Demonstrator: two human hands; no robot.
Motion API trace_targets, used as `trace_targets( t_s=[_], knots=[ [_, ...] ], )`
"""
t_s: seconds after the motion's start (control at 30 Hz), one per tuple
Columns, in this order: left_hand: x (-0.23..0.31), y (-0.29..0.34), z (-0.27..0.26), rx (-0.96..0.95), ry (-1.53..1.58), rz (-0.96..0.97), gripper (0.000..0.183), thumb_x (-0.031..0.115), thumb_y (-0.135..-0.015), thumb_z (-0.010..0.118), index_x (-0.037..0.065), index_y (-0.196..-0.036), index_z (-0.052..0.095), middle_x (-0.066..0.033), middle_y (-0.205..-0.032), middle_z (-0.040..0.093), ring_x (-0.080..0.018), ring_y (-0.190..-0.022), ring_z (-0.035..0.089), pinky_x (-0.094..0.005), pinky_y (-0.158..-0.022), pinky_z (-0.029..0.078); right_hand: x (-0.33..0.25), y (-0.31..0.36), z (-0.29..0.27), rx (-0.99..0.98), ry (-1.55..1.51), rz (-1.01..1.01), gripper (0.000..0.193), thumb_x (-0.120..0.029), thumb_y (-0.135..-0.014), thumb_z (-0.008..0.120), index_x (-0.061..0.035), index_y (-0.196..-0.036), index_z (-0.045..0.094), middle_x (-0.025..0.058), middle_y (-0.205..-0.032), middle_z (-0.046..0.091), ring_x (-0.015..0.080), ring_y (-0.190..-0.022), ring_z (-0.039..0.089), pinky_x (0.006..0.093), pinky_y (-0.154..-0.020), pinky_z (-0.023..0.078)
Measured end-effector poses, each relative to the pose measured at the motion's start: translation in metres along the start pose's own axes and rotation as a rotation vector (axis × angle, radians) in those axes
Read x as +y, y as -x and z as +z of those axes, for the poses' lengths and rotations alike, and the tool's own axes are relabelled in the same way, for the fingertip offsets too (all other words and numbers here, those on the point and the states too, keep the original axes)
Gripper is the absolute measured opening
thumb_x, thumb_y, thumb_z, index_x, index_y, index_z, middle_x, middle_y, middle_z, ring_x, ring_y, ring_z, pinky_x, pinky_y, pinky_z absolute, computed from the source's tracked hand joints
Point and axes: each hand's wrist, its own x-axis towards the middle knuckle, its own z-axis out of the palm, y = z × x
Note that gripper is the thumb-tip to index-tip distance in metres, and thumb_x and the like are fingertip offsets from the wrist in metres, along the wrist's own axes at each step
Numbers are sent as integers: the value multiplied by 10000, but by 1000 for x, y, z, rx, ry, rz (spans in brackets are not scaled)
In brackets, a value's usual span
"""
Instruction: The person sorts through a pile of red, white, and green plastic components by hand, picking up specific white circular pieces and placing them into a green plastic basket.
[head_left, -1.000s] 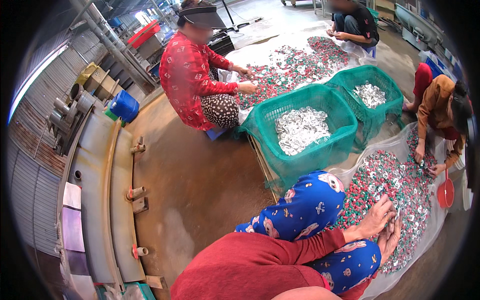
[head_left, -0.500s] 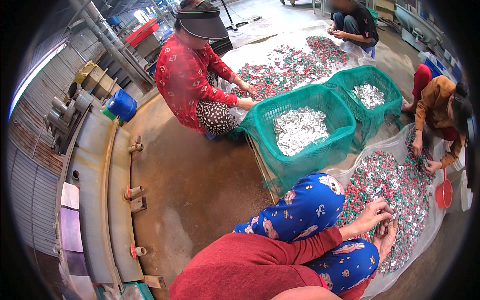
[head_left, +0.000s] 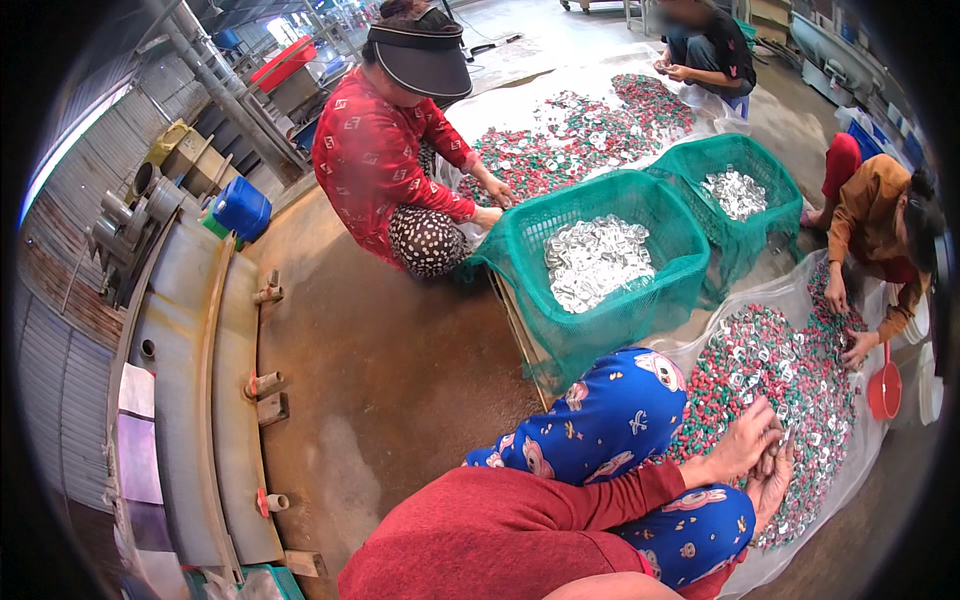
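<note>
My left hand (head_left: pixel 745 442) and my right hand (head_left: pixel 770 486) meet over a spread of small red and green pieces (head_left: pixel 728 392) mixed with silvery ring-like tabs (head_left: pixel 757 352). The fingers of both hands are bent and closed, with the fingertips close together. A thin greyish edge shows between the fingertips, but what they hold is too small to make out. My right palm is partly hidden behind the left hand and my knee. The pieces lie on a whitish sheet (head_left: pixel 868 452) beside my blue patterned trouser leg.
A green mesh-draped basket (head_left: pixel 520 232) of silvery tabs stands ahead; a second green basket (head_left: pixel 785 180) is behind it. A red-shirted person (head_left: pixel 375 170) handles another spread (head_left: pixel 590 140). An orange-sleeved person (head_left: pixel 872 215) works opposite, near a red scoop (head_left: pixel 885 392). Another person (head_left: pixel 705 50) sits farther back.
My hands stay over the spread, with the left fingers curling slightly more. The red-shirted person leans a little right, and the orange-sleeved person's nearer hand has shifted slightly toward me.
</note>
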Motion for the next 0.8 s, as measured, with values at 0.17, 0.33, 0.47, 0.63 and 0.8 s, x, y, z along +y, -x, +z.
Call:
trace_targets(
  t_s=[0.17,0.33,0.47,0.63,0.8],
  knots=[
    [-6,0,-3,-38,113,-175,91,68,-817,532,-22,-820,517,-134,-823,441,-283,-760,498,-344,-667,424,-2,1,6,-4,83,37,324,-82,-898,496,-53,-1218,458,7,-738,500,19,-483,346,143,-417,295],
    [-1,3,-3,5,-101,80,98,75,-836,511,-22,-851,506,-146,-843,418,-297,-757,469,-357,-664,411,-7,-1,10,282,-49,-103,335,-78,-899,497,-36,-1226,442,-5,-763,482,26,-558,359,153,-474,318],
    [-7,-3,-11,-68,193,-334,165,144,-837,556,-1,-911,532,-85,-838,447,-204,-785,490,-312,-685,399,0,5,22,87,126,-41,361,-91,-901,499,-37,-1250,424,-13,-767,492,25,-565,368,155,-491,334],
    [-8,-2,-9,-140,255,-403,127,133,-812,596,17,-864,600,-50,-869,491,-144,-783,494,-278,-682,404,1,6,33,158,214,-42,356,-84,-898,502,-35,-1246,449,-27,-719,481,4,-524,345,143,-443,289],
    [-14,-1,-9,-137,368,-451,99,103,-798,607,16,-845,599,-47,-830,500,-146,-770,504,-284,-683,418,4,6,12,-35,236,-54,333,-93,-895,509,-30,-1219,465,-24,-697,473,4,-505,348,150,-431,288]
  ],
)
